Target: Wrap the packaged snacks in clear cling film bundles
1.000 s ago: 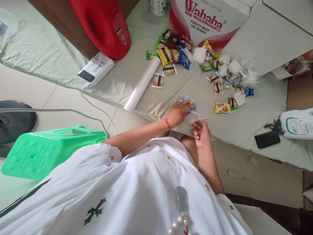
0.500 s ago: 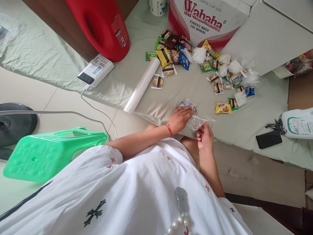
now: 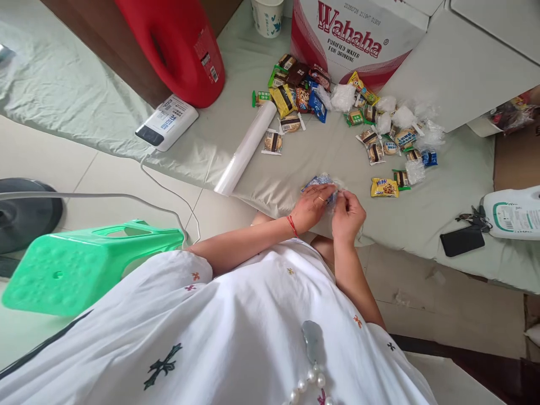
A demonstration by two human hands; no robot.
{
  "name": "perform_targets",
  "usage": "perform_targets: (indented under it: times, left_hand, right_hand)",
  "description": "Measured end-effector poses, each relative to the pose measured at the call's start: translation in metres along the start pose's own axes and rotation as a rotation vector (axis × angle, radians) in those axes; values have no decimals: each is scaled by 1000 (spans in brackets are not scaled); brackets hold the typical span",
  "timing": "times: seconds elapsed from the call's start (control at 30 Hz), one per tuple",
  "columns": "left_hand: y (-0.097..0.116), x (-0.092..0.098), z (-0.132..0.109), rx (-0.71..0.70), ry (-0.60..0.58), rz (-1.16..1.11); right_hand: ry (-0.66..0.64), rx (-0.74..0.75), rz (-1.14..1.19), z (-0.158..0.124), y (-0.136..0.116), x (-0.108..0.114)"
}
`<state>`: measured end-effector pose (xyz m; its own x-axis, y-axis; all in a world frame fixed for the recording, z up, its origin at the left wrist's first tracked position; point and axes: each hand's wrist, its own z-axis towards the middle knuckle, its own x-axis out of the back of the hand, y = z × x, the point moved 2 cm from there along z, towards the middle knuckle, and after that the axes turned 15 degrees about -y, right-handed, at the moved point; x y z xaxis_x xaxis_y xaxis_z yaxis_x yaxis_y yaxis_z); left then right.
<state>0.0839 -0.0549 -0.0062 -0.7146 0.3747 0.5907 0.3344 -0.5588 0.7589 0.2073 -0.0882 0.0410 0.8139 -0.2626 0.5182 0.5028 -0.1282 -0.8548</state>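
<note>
Near the front edge of the cloth-covered surface lies a blue snack packet (image 3: 314, 181), with crinkled clear plastic film (image 3: 340, 185) about it. My left hand (image 3: 313, 205), with a red string at the wrist and a ring, is laid over the packet, fingers together and holding it; the thumb is hidden. Close beside it, my right hand (image 3: 348, 214) is closed in a pinch on the film, thumb and forefinger near the left fingertips. The packet's lower part is covered by my fingers. To the left lies a roll of clear film (image 3: 245, 149).
Wrapped biscuits (image 3: 283, 98) and film-wrapped bundles (image 3: 404, 115) lie before a Wahaha carton (image 3: 350, 42). A red jug (image 3: 185, 50), white device (image 3: 167, 122) and paper cup (image 3: 267, 17) stand leftward. Right are a black phone (image 3: 462, 241) and white bottle (image 3: 517, 211). A green stool (image 3: 84, 264) is lower left.
My right hand has moved up and left, bringing the film, which was stretched out toward the lower right, in against the packet. My left hand stays on the packet.
</note>
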Motion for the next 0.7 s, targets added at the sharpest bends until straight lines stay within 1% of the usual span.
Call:
perform_targets:
  times: [0.07,0.17,0.27,0.33,0.4,0.47,0.53,0.6,0.67,0.7]
  left_hand:
    - [-5,2,-2,10,55,-144]
    - [-12,9,-5,-43,42,-404]
    - [-14,21,-9,-87,10,-673]
    - [-12,31,-9,-50,21,-751]
    - [-8,42,-6,17,49,-686]
    - [-4,54,-1,75,83,-515]
    - [-4,63,8,72,63,-311]
    - [-9,67,17,-13,-48,-161]
    - [-19,67,22,-108,-188,-114]
    - [-25,67,22,-137,-239,-118]
  right_hand:
    - [-53,90,-31,10,-6,-14]
    - [-84,196,-157,16,-11,-29]
    - [-122,194,-291,12,-11,-34]
    - [-170,164,-364,8,-10,-33]
    - [-212,134,-407,4,-8,-30]
    - [-224,124,-428,3,-6,-29]
    - [-214,138,-455,2,-4,-28]
    - [-207,163,-494,2,-3,-30]
    - [-220,202,-529,0,0,-31]
    - [-238,229,-541,-3,2,-32]
